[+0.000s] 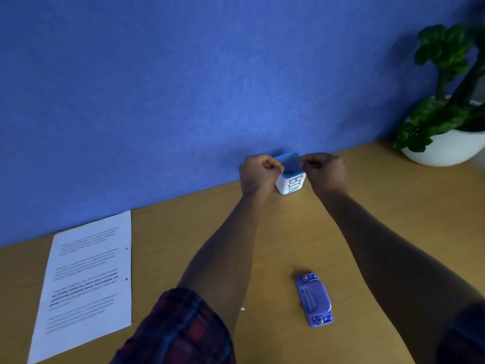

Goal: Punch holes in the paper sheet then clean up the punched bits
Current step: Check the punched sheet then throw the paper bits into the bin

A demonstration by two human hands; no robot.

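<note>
Hands over bin [290,179] mouth: left hand [258,174], right hand [324,170] fingers pinched together, likely dropping bits; one bit [242,309] remains on bench [262,258].

Bare forearms; left sleeve [181,329] red-and-navy plaid, pushed above elbow; right sleeve [464,337] dark, mostly out of frame

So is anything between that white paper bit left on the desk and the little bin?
Nothing solid: bare desk lies between the white bit and the bin. Only the person's left forearm stretches above that stretch. The hole punch sits off to the right.
</note>
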